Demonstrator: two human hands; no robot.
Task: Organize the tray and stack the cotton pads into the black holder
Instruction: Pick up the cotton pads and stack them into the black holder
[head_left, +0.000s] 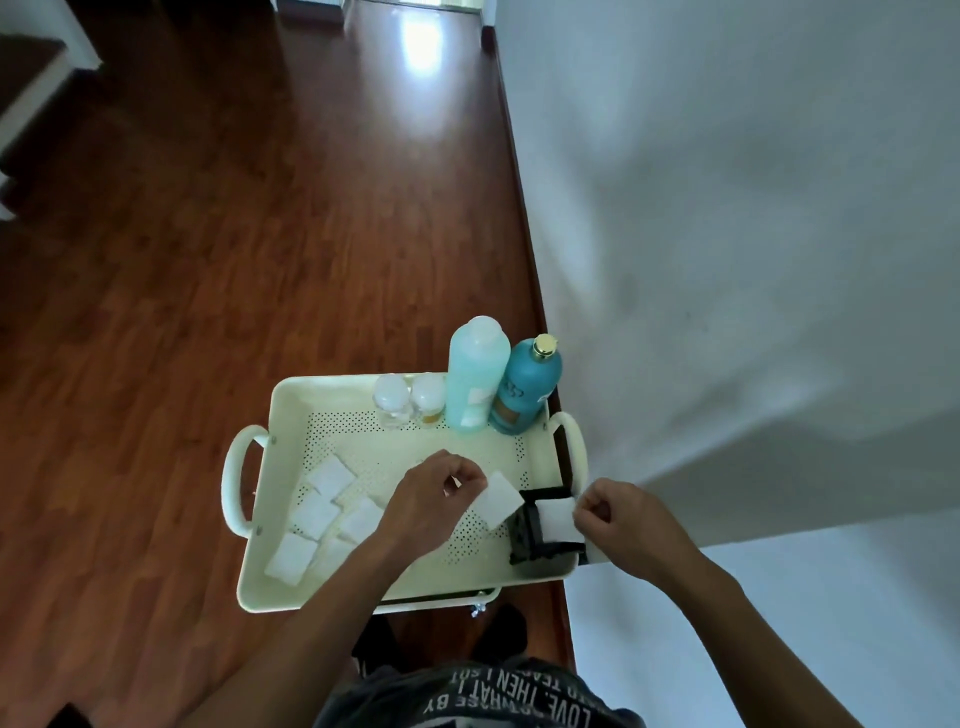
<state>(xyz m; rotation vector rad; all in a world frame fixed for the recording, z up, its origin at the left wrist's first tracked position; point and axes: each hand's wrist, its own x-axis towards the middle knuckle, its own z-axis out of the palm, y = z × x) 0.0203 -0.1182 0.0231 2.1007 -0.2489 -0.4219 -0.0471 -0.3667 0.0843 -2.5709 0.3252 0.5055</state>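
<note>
A cream perforated tray (291, 587) with loop handles stands in front of me. Several square white cotton pads (314, 514) lie loose in its left half. The black holder (527, 535) sits in the tray's near right corner. My left hand (434, 499) pinches one cotton pad (500, 503) and holds it just left of the holder. My right hand (626, 519) grips the edge of another white pad (557, 522) that lies in the holder's opening.
Along the tray's far edge stand two small clear jars (392, 402) with white lids, a tall pale green bottle (475, 379) and a teal bottle (527, 389) with a gold cap. A white wall (727, 260) runs close on the right. Wooden floor (234, 234) lies to the left.
</note>
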